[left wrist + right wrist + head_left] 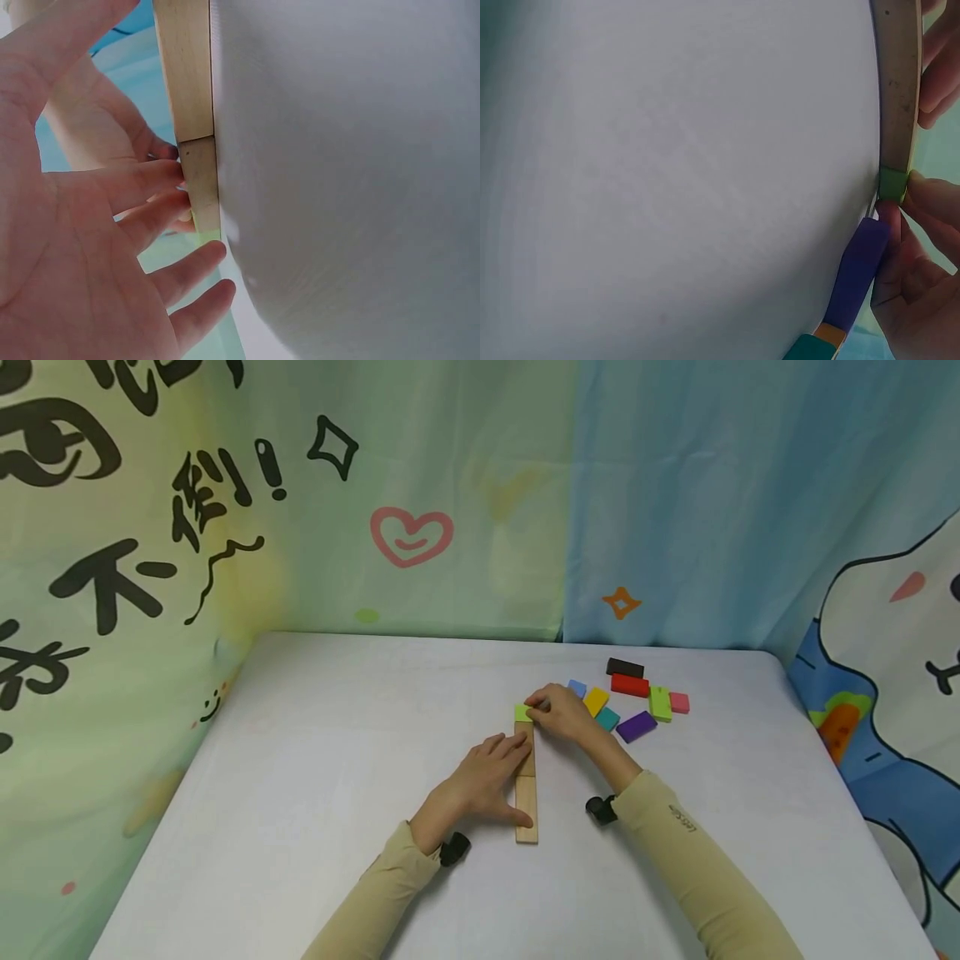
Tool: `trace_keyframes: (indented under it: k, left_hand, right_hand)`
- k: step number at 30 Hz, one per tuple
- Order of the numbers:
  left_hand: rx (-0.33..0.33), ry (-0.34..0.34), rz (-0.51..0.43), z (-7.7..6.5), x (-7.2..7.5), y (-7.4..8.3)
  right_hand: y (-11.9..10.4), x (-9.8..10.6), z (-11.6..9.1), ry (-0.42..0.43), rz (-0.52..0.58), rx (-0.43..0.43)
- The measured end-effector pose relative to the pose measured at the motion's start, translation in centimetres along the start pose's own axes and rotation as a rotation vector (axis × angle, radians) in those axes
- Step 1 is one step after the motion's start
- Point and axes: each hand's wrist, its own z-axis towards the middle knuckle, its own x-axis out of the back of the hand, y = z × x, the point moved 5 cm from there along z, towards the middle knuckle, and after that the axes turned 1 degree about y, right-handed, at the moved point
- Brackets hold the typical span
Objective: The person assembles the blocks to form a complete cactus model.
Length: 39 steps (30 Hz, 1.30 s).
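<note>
Two plain wooden blocks lie end to end in a straight row, the near one (527, 793) and the far one (528, 766). A small lime-green block (522, 713) sits at the row's far end, against the wood in the right wrist view. My right hand (561, 712) pinches this green block between thumb and fingertips. Along the row's left side is my left hand (483, 779), fingers spread and fairly straight. Its fingertips touch the far wooden block, and its thumb reaches over the near one.
Right of the row lie several coloured blocks: purple (636, 727), teal (607, 718), yellow (596, 701), blue (577, 688), red (629, 685), black (625, 668), lime-green (660, 703) and pink (679, 702). The white table (337, 727) ends at a printed curtain (465, 585).
</note>
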Motion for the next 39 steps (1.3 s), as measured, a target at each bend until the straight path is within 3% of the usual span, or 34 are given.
trace_keyframes:
  k: [11, 17, 22, 26, 31, 39]
  left_hand:
    - [-0.009, -0.010, -0.014, 0.2, 0.0, -0.2]
    - [-0.030, 0.049, -0.049, 0.9, 0.0, -1.0]
    - [-0.009, 0.028, -0.060, 1.3, -0.1, -1.8]
    - [0.000, 0.006, -0.055, 1.4, -0.1, -2.1]
    - [-0.004, 0.023, -0.032, 1.7, 0.0, -2.4]
    - [-0.023, 0.031, -0.036, 1.7, 0.2, -2.5]
  right_hand:
    - [0.1, -0.2, 0.1, -0.011, 0.008, -0.012]
    - [0.0, 0.0, 0.3, -0.007, 0.028, 0.015]
    - [0.3, 1.2, 0.1, 0.082, 0.054, 0.012]
    - [1.9, 3.4, -0.3, 0.149, -0.060, -0.048]
    - [4.0, 5.7, -0.9, 0.116, -0.167, -0.122]
    - [6.1, 6.9, -2.0, 0.014, -0.142, -0.161]
